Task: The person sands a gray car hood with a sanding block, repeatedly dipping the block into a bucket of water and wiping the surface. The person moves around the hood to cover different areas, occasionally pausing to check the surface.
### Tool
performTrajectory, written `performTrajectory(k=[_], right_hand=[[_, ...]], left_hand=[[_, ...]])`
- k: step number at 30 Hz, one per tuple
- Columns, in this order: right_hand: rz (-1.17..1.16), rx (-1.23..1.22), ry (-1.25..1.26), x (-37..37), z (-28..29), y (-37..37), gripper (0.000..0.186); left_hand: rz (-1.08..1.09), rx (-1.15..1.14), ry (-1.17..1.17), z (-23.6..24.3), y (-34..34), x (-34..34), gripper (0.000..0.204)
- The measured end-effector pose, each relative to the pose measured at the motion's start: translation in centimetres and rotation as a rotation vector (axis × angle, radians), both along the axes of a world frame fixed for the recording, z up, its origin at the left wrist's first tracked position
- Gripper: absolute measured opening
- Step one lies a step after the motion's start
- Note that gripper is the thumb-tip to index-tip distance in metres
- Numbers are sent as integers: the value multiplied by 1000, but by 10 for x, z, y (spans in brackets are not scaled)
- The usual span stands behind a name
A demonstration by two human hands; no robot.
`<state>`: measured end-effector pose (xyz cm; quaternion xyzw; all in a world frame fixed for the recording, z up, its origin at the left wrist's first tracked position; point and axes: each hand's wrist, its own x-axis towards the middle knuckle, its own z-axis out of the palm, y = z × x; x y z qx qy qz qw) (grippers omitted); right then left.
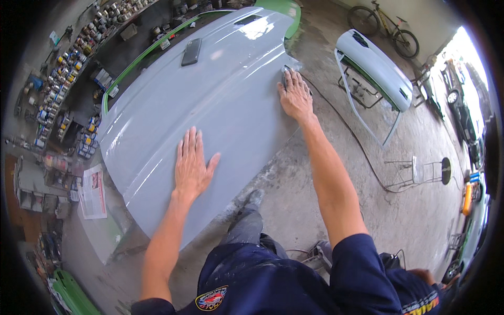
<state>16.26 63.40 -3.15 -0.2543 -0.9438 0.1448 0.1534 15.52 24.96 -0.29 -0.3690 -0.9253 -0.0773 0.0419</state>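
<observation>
A large grey primed car panel (226,100), shaped like a hood, stretches away in front of me. My left hand (194,163) lies flat on its near part, fingers stretched out and nothing in them. At the panel's right edge, my right hand (296,97) presses down over a dark sanding block (285,80), which is mostly hidden beneath the palm and fingers. Farther up the panel rests a separate dark rectangular block (191,52), touched by neither hand.
Shelves of paint cans (65,79) line the left side. A primed car door (373,68) sits on a stand at the right, with a bicycle (386,26) behind it. A dark hose (362,144) runs over the floor towards a small metal stand (417,170).
</observation>
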Motion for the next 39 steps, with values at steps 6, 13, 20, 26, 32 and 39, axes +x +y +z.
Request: performTrajectory(k=[6,13,20,26,32,39], right_hand=[[26,41,51,0,-5,1,71],[149,17,174,17,7,12,66],[299,-124,199,9,13,65,60],[264,-755,-4,-33,-19,146,53],[300,-1020,-84,-21,-86,263,48],[134,-1277,374,-49,-48,305,57]], left_hand=[[-22,12,-22,-10,111,-51,79],[-57,34,-6,-11,261,-101,73],[-108,107,-8,-16,348,-145,63],[-119,105,-47,-9,387,-163,61],[172,45,-67,-1,377,-109,68],[950,-22,-127,-1,253,-41,80]])
